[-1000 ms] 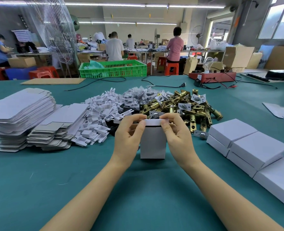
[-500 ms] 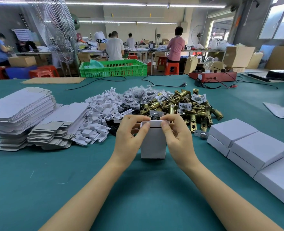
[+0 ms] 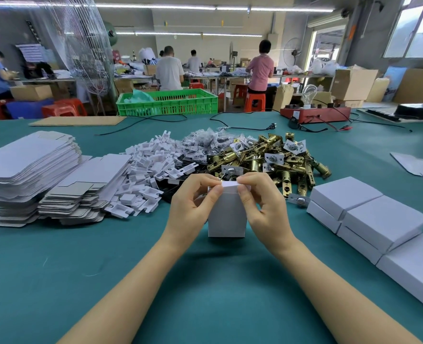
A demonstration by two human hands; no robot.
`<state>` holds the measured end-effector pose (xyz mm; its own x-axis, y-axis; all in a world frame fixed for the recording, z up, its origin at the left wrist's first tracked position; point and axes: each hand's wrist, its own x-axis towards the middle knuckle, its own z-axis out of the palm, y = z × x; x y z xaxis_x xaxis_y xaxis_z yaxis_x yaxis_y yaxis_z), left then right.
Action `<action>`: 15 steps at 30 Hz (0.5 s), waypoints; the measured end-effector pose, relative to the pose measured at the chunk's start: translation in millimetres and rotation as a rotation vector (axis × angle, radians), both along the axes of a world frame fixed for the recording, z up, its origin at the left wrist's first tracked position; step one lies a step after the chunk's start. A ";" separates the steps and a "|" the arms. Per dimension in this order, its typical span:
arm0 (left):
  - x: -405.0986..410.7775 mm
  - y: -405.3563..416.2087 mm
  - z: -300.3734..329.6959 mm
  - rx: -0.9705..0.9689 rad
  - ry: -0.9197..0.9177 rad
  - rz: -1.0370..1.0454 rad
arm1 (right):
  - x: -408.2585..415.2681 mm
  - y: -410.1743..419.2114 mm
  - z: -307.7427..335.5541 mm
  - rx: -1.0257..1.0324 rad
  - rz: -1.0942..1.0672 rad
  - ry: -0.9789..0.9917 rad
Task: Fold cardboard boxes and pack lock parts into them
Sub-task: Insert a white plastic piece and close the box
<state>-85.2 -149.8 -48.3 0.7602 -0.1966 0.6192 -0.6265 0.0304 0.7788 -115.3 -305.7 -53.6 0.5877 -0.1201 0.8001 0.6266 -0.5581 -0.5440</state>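
Two hands are set on one white box (image 3: 226,214), stood upright on the green surface (image 3: 106,269) in front of the brass lock parts (image 3: 267,160). Its top flap is pinched by the left hand (image 3: 193,209) and by the right hand (image 3: 265,207), each grip grasping an upper corner. Flat box blanks (image 3: 31,167) are stacked left; finished boxes (image 3: 379,219) are lined up right.

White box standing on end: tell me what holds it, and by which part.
Both hands hold the white box at its upper end: left hand and right hand pinch the top flap between thumb and fingers.
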 end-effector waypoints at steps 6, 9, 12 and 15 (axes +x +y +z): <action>2.6 0.0 -3.8 0.023 -0.090 0.012 | 1.9 -2.6 0.1 0.001 0.037 0.000; 4.8 1.0 -8.0 0.029 -0.127 -0.011 | 2.2 -3.8 -0.2 -0.019 0.032 -0.009; 7.2 1.0 -11.3 0.039 -0.141 -0.015 | 2.9 -4.2 -2.1 -0.039 0.022 -0.030; 7.7 0.6 -12.5 0.044 -0.152 -0.001 | 2.8 -3.2 -6.8 -0.066 0.006 -0.047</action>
